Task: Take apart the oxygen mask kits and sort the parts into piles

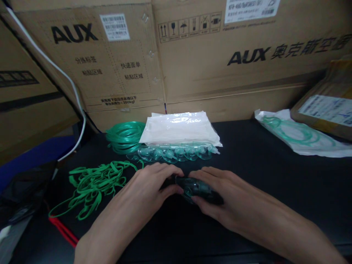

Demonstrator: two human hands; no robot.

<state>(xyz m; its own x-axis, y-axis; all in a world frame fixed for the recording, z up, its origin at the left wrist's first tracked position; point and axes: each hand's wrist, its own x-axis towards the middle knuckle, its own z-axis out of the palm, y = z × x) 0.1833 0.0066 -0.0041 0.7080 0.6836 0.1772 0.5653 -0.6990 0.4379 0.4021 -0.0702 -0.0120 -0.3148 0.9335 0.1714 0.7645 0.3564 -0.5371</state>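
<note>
Between my two hands is a clear greenish oxygen mask [198, 187], held low over the black table and seen partly edge-on. My left hand [152, 183] is closed on its left end, thumb and fingers pinching the edge. Around its right side, the fingers and thumb of my right hand [220, 181] are closed. Much of the mask's outline is dark and covered by my fingers. Just beyond my hands lies a row of several similar clear masks [180, 153]. A tangle of green elastic straps [100, 183] spreads to the left of my left forearm.
A coil of green tubing [125, 134] sits behind the straps. White plastic packages [178, 128] are stacked behind the masks. At right are a bag with green tubing [299, 134] and a taped carton [327, 106]. Large cardboard boxes [192, 73] wall off the back; a white cable [74, 88] hangs left.
</note>
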